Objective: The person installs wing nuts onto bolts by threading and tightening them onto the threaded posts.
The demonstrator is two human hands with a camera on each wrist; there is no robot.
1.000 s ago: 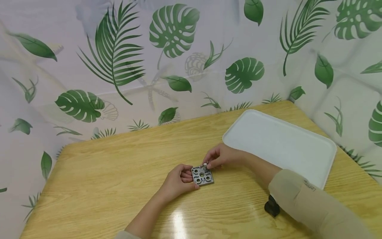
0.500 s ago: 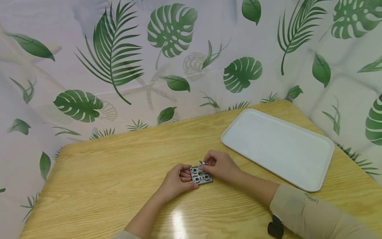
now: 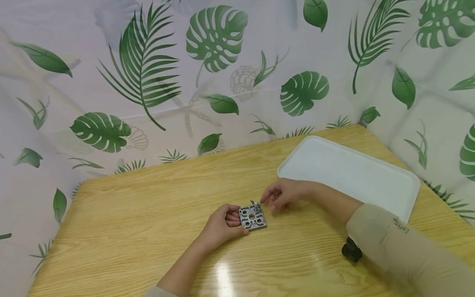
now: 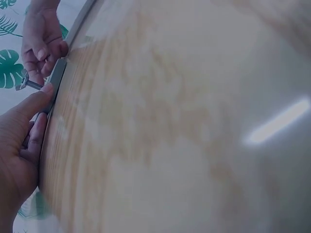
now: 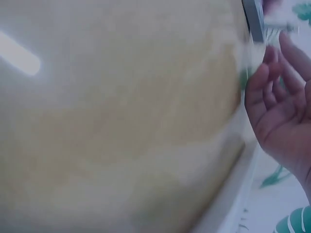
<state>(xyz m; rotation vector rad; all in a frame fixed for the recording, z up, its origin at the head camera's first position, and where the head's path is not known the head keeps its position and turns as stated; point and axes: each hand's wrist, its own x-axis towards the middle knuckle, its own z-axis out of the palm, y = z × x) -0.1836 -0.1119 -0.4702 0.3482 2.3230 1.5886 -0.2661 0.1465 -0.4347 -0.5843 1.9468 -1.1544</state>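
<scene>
A square grey metal plate [image 3: 253,217] with several round holes lies on the wooden table. My left hand [image 3: 222,225] grips it from the left, thumb at the near edge and fingers along the left side. A small metal wing bolt [image 3: 255,205] stands upright in the far right hole; in the left wrist view, the bolt [image 4: 31,84] shows its shank and winged head above the plate. Just right of it is my right hand [image 3: 283,194], index fingertip right at the bolt's head. The other fingers are loosely bent with nothing between them, as the right wrist view shows.
A white rectangular tray [image 3: 356,181] lies at the right, partly behind the right forearm. A black device [image 3: 351,250] sits under the right sleeve [image 3: 389,239]. A leaf-patterned curtain [image 3: 230,90] rises behind the table's far edge.
My right hand turned over the plate with its fingers at the wing bolt, then swung back right and loosened its fingers. The left hand and plate stay in place.
</scene>
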